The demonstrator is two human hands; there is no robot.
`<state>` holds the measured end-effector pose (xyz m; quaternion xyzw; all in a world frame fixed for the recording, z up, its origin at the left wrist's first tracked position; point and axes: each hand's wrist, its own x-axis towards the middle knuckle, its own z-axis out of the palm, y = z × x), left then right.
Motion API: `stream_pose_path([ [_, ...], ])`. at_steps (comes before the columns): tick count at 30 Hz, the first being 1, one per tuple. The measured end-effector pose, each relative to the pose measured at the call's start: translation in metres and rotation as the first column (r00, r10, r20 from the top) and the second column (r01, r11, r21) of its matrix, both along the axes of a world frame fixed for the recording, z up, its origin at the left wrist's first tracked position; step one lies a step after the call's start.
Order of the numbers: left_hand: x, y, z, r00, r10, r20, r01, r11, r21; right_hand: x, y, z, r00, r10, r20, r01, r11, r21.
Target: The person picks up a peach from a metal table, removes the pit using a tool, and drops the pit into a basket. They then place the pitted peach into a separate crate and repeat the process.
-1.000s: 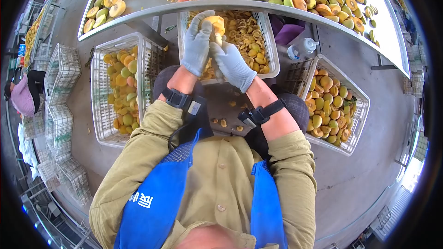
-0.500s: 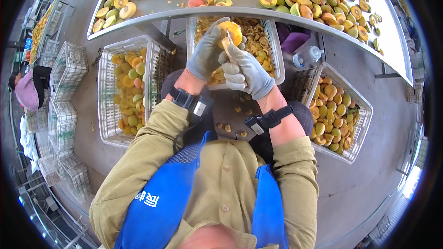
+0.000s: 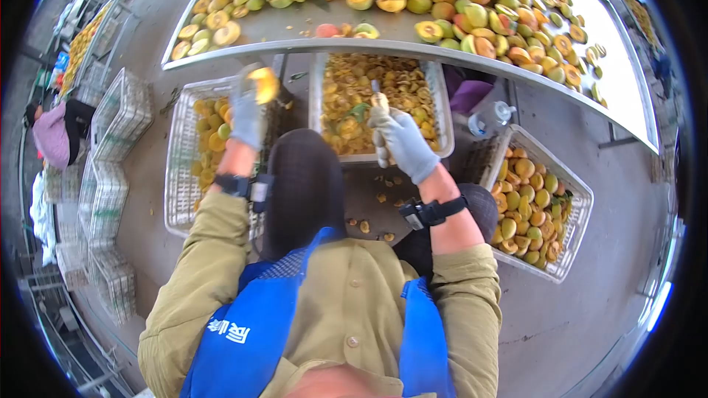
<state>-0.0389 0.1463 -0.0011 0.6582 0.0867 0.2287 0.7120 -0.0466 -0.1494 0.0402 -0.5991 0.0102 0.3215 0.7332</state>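
My left hand [image 3: 248,119], in a grey glove and blurred by motion, is over the far right part of the left crate [image 3: 177,169]. At its fingertips is a yellow peach half [image 3: 263,85]. In my gloved right hand [image 3: 407,141], fingers closed, is a small pitting knife [image 3: 377,96] with a pale handle and a short metal tip pointing away from me. It is above the middle crate [image 3: 446,121], where pits, scraps and a green leaf lie. Peach pieces [image 3: 214,129] fill part of the left crate.
A metal table [image 3: 273,29] ahead carries many cut peaches. At right stands a crate [image 3: 571,232] of peach halves beside a plastic bottle [image 3: 490,118]. Stacked crates [image 3: 103,191] line the left, near a person in a pink top [image 3: 51,136]. Pits [image 3: 364,226] lie on the floor.
My left hand has moved away from the knife, leftward over the left crate, carrying the peach half. My right hand has drawn slightly right, still gripping the knife. The view has shifted a little.
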Motion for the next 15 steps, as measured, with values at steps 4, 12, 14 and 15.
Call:
stream_pose_path([
  [4, -0.044, 0.075, -0.015, 0.943, 0.316, -0.107, -0.256, 0.89, 0.377, -0.001, -0.005, 0.01, 0.999, -0.044, -0.015, 0.044, 0.999, -0.019],
  [12, 0.066, -0.037, 0.051, 0.989, -0.139, -0.053, 0.143, 0.787, 0.6, -0.001, -0.014, 0.023, 0.984, -0.178, -0.018, 0.179, 0.974, 0.14],
  [14, 0.121, -0.091, 0.046, 0.905, -0.405, -0.134, 0.417, 0.779, 0.468, 0.001, -0.016, 0.018, 0.966, -0.26, -0.004, 0.259, 0.96, 0.105],
  [15, 0.137, -0.124, 0.052, 0.892, -0.408, -0.195, 0.445, 0.712, 0.543, 0.001, -0.019, 0.016, 0.954, -0.301, 0.004, 0.299, 0.95, 0.085],
])
